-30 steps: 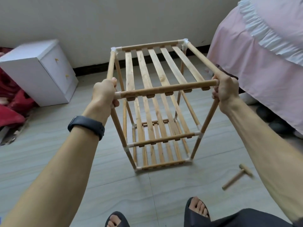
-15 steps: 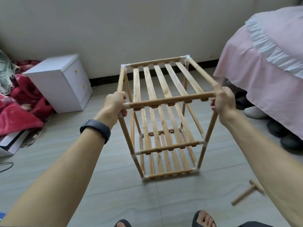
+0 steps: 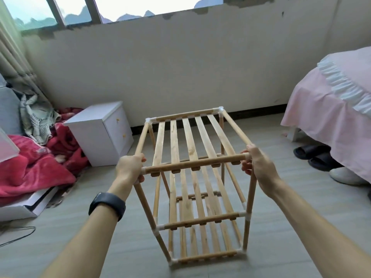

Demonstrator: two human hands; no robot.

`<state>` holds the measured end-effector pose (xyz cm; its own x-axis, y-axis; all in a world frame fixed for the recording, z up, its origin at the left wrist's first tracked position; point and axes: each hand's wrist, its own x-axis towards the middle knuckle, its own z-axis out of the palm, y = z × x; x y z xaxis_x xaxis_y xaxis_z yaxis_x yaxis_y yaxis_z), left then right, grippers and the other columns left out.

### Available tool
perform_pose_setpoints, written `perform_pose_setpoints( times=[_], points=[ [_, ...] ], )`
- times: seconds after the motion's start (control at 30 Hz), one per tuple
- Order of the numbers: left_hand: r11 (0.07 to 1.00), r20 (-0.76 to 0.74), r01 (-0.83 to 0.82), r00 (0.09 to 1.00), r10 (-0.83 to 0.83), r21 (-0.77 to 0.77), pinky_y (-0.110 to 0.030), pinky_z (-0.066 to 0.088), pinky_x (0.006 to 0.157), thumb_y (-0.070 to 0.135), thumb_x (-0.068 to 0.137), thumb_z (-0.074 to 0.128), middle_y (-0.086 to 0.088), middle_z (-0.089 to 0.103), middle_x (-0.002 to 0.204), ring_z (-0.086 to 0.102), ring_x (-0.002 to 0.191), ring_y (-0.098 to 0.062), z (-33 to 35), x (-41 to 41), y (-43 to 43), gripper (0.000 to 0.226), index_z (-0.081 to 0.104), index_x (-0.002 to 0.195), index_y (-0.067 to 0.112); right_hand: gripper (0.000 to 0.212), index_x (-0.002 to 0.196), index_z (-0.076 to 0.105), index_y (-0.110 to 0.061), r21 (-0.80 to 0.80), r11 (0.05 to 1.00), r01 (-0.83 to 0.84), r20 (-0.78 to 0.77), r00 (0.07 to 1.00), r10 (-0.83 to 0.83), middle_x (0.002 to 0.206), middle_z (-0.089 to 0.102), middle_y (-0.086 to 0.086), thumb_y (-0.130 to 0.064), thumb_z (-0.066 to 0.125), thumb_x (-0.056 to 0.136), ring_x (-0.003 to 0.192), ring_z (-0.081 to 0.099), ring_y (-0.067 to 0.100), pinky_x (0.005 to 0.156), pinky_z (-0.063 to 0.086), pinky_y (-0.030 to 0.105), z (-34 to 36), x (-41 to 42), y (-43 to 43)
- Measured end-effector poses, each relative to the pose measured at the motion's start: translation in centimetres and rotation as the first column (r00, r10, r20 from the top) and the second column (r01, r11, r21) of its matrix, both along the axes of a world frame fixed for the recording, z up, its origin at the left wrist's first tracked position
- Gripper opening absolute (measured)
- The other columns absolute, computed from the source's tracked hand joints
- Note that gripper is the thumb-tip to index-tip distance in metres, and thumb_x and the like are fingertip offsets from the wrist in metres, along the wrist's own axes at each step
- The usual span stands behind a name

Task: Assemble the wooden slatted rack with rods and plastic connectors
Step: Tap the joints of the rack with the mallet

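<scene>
1. Item: rack (image 3: 192,163), three slatted tiers, with rods joined at the corners by white connectors (image 3: 220,109). It stands upright on or just above the floor (image 3: 301,217), between the cabinet (image 3: 100,135) and the bed (image 3: 331,109). I cannot tell whether its feet touch the floor.
2. Stage, as I judge it: the frame looks fully built. What remains seems to be testing the joints or setting the rack in place.
3. Risk A: the connectors look like push-fits. If I lift by the top tier alone, the uprights could slip out of the upper corners and the lower tiers would drop.
4. Risk B: an uneven pull or twist between my two holds could force the frame out of square. That would loosen a rod in its connector or work a slat free.
5. Risk C: a swing to the right could snag the bed skirt or knock the slippers (image 3: 313,155). A swing to the left could strike the cabinet or drag across the red blanket (image 3: 30,167).
6. Left grip (image 3: 130,167): the fingers are curled tight round the near-left top corner, where the front rod meets the side rod. It is clamped on the rack, with a dark wristband (image 3: 107,205) behind it.
7. Right grip (image 3: 259,163): the thumb and fingers are wrapped round the near-right top corner, over the joint itself. It is likewise clamped on the rack and hides the connector beneath.
</scene>
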<state>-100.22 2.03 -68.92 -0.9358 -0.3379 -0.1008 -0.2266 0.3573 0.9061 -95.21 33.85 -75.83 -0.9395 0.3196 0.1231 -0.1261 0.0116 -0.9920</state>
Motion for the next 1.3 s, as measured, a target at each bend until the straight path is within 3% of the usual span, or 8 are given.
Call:
perform_pose_setpoints(
  times=[0.13, 0.23, 0.37, 0.5, 0.6, 0.9, 1.17, 1.3],
  points=[
    [0.997, -0.048, -0.005, 0.999, 0.001, -0.081, -0.037, 0.053, 0.062, 0.032, 0.104, 0.048, -0.008, 0.059, 0.082, 0.057, 0.068, -0.023, -0.5, 0.0, 0.1, 0.029, 0.064, 0.108, 0.009, 0.058, 0.102, 0.06, -0.004, 0.001, 0.998, 0.066, -0.038, 0.997, -0.066, 0.093, 0.061, 0.023, -0.059, 0.043, 0.1, 0.079, 0.055, 0.023, 0.073, 0.05, 0.031, -0.8, -0.4, 0.4],
    [0.861, -0.26, -0.131, 0.966, -0.001, -0.492, -0.037, 0.045, 0.073, 0.032, 0.1, 0.05, -0.013, 0.059, 0.114, 0.056, 0.093, -0.027, -0.3, 0.6, -0.1, 0.028, 0.055, 0.12, 0.014, 0.063, 0.107, 0.061, -0.003, 0.053, 0.993, 0.104, -0.035, 0.994, -0.102, 0.1, 0.067, 0.021, -0.061, 0.037, 0.102, 0.089, 0.062, 0.026, 0.077, 0.046, 0.031, -0.6, 0.1, 0.0],
    [0.624, -0.627, -0.245, 0.585, -0.515, -0.742, -0.045, 0.042, 0.089, 0.022, 0.089, 0.055, -0.014, 0.05, 0.126, 0.048, 0.113, -0.033, -1.6, 3.5, 2.4, 0.036, 0.054, 0.123, 0.007, 0.062, 0.115, 0.058, -0.013, 0.188, 0.972, 0.141, 0.052, 0.987, -0.153, 0.107, 0.063, 0.003, -0.064, 0.026, 0.101, 0.097, 0.06, 0.017, 0.079, 0.047, 0.03, -2.9, 3.2, 0.1],
    [0.336, -0.309, 0.039, 0.308, -0.9, -0.941, -0.043, 0.05, 0.089, 0.021, 0.084, 0.064, -0.013, 0.055, 0.126, 0.054, 0.111, -0.029, -7.4, 7.0, 8.6, 0.04, 0.056, 0.122, 0.011, 0.049, 0.109, 0.059, -0.016, 0.193, 0.951, 0.244, 0.333, 0.895, -0.297, 0.102, 0.063, -0.003, -0.06, 0.04, 0.101, 0.098, 0.059, 0.018, 0.08, 0.044, 0.034, -11.6, 8.4, 2.5],
    [0.163, -0.022, 0.303, 0.42, -0.907, -0.939, -0.05, 0.053, 0.096, 0.03, 0.082, 0.07, -0.012, 0.052, 0.138, 0.055, 0.121, -0.031, -13.1, 8.0, 12.6, 0.059, 0.051, 0.135, 0.012, 0.036, 0.105, 0.058, -0.013, 0.29, 0.916, 0.277, 0.585, 0.706, -0.399, 0.101, 0.063, 0.0, -0.048, 0.052, 0.101, 0.089, 0.057, 0.017, 0.081, 0.043, 0.034, -20.3, 13.5, 5.2],
    [0.171, 0.34, 0.566, 0.681, -0.649, -0.807, -0.065, 0.015, 0.119, 0.067, 0.097, 0.02, -0.005, 0.019, 0.167, 0.008, 0.154, -0.039, -23.7, 4.4, 17.3, 0.062, 0.015, 0.154, 0.043, 0.071, 0.143, 0.033, 0.008, 0.5, 0.853, 0.151, 0.838, 0.167, -0.52, 0.146, 0.041, 0.031, -0.045, 0.053, 0.1, 0.134, 0.044, 0.043, 0.105, 0.041, 0.043, -35.6, 21.7, 13.5],
    [0.196, 0.31, 0.514, 0.734, -0.604, -0.835, -0.07, 0.014, 0.115, 0.06, 0.103, 0.015, -0.009, 0.042, 0.156, 0.013, 0.152, -0.044, -24.9, 5.1, 17.9, 0.047, 0.025, 0.146, 0.045, 0.048, 0.132, 0.04, 0.011, 0.499, 0.866, 0.011, 0.864, 0.07, -0.499, 0.136, 0.057, 0.028, -0.019, 0.054, 0.098, 0.127, 0.056, 0.04, 0.098, 0.047, 0.038, -38.4, 20.1, 13.8],
    [0.171, 0.384, 0.574, 0.711, -0.589, -0.801, -0.072, 0.011, 0.115, 0.061, 0.103, 0.01, -0.007, 0.052, 0.147, 0.007, 0.154, -0.042, -24.2, 5.4, 17.8, 0.052, 0.015, 0.152, 0.047, 0.018, 0.1, 0.062, 0.008, 0.151, 0.974, 0.171, 0.94, 0.279, -0.194, 0.087, 0.07, 0.02, -0.003, 0.048, 0.096, 0.072, 0.072, 0.026, 0.056, 0.057, 0.028, -36.4, 17.8, 10.8]
  ],
)
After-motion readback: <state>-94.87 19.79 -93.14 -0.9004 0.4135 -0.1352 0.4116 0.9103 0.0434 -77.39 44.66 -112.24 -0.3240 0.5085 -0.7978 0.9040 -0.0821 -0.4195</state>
